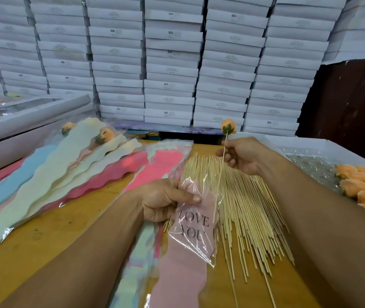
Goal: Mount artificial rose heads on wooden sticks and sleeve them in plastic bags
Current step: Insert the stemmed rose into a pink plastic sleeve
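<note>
Landmark: the fan of bare wooden sticks [243,210] spread on the wooden worktop [50,232].

Right hand [241,155] is raised over the far end of the stick pile. Its fingers [227,157] are curled and pinch a single stick [219,181] near the top. On that stick's upper end sits an orange rose head [229,126] with a green calyx, held beyond the pile's far edge. The stick slants down toward the near side, its lower tip at the mouth of a plastic bag.

Left hand [166,201] is at the pile's left edge. Thumb and curled fingers pinch the clear upper part of the plastic bag [193,232], a pink sleeve printed "LOVE YOU". The bag lies partly over the left side of the pile and runs toward the near edge of the worktop.

Left of the pile: a stack of flat sleeves [161,163] in pink and pale colours, and further left a heap of finished sleeved roses [66,170] in blue, cream and pink, two orange heads showing at their far ends.

Right of the pile: loose orange rose heads [363,187] in a white tray [306,143] lined with crinkled clear film.

Beyond the pile: a wall of stacked white boxes [170,63].
</note>
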Motion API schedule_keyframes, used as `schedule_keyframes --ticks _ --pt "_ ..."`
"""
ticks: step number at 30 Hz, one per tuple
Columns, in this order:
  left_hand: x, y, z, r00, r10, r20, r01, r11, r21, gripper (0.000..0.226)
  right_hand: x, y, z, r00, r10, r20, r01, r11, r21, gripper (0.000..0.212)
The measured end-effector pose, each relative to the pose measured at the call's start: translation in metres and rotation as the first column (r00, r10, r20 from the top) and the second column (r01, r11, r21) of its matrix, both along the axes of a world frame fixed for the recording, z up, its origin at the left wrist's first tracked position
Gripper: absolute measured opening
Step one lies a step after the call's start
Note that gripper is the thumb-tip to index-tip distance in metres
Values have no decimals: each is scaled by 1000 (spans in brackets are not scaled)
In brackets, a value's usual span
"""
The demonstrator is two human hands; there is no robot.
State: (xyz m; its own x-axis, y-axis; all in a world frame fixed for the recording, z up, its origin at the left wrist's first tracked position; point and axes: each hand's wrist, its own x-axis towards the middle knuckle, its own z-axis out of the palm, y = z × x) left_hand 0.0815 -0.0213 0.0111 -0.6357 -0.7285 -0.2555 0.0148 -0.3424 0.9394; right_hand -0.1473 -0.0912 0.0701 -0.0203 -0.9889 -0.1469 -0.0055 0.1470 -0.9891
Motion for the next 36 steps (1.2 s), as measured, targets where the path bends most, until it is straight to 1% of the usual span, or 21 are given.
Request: schedule_keyframes --ticks 3,6,9,13,15,17,21,23,29,36 --pt "2 1 -1 998 -57 -39 58 998 13 10 1 -16 9 999 -26 32 26 1000 13 19" --pt "3 1 -3 994 -110 -23 110 994 -13 16 -6 -34 21 998 -56 40 55 998 25 28" --pt "3 -1 -4 992 -123 -4 122 992 -25 23 -15 -50 32 993 -111 34 110 994 23 29" --pt "3 1 -1 988 -152 -25 151 988 -39 16 -24 -62 34 986 -167 12 166 986 26 33" --pt "3 1 0 988 -151 -32 150 988 -36 13 -25 -64 31 985 -175 10 174 984 37 32" --pt "3 1 1 988 -149 -36 148 989 -27 14 -24 -64 26 984 -179 -4 179 983 29 24" --pt "2 1 2 990 -139 -36 139 990 -9 19 -22 -62 24 986 -163 -38 163 987 -3 17" --pt "2 1 2 991 -126 -40 126 992 5 16 -22 -60 26 987 -155 -40 154 988 -13 15" --pt "0 2 3 997 -67 -30 67 998 14 10 -11 -50 24 992 -108 -68 106 994 -34 22" --pt "-2 1 3 1000 -15 -20 16 999 35 13 7 -33 18 997 -6 -79 2 999 -46 16"
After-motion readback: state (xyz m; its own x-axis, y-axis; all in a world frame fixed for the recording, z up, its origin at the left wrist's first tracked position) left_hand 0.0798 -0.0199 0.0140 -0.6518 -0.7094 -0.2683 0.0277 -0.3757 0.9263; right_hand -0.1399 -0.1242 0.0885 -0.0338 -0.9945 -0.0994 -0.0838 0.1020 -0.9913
